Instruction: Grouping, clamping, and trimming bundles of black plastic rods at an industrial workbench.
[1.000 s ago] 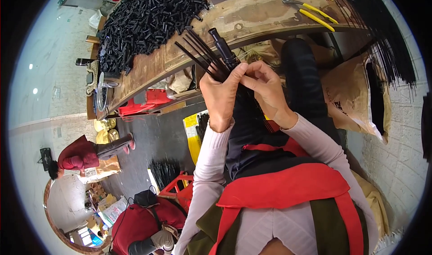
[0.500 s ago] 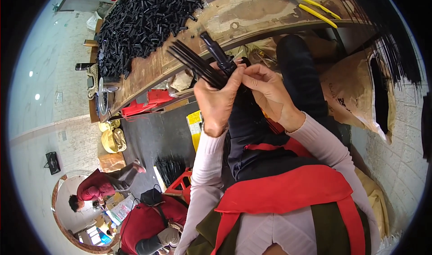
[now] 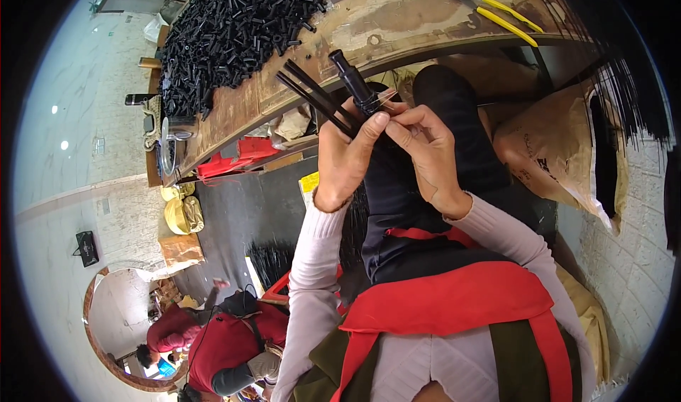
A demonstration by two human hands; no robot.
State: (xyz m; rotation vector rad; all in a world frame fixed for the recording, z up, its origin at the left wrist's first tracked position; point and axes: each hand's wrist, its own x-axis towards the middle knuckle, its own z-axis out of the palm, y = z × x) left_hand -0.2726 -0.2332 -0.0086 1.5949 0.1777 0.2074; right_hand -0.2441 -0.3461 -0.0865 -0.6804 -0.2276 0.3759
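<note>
A stepped black tube point(image 3: 353, 83) was held a little above the centre of the frame, tilted with its far end toward the upper left. Several thin, pale wires point(image 3: 386, 98) were seen at its near end, splayed to the right. Just left of the tube, a few slender black rods point(image 3: 312, 102) were clasped in the left hand point(image 3: 345, 150), by which the tube also seemed to be steadied. The thumb and fingers of the right hand point(image 3: 429, 146) were curled in beside the wires; whether a wire was pinched between them could not be told.

The step in hand was judged to be the working of the wires around the tube's near end. For the next move, a steady left grip and a fine pinch from the right fingertips seemed to be called for, with the rods kept from slipping.

Across the top of the frame, a worn wooden table point(image 3: 418, 12) was covered at upper left by a heap of short black tubes point(image 3: 241, 40). Pliers with yellow handles point(image 3: 507, 27) were laid at upper right, near a dense bundle of black strands point(image 3: 603, 54).
</note>
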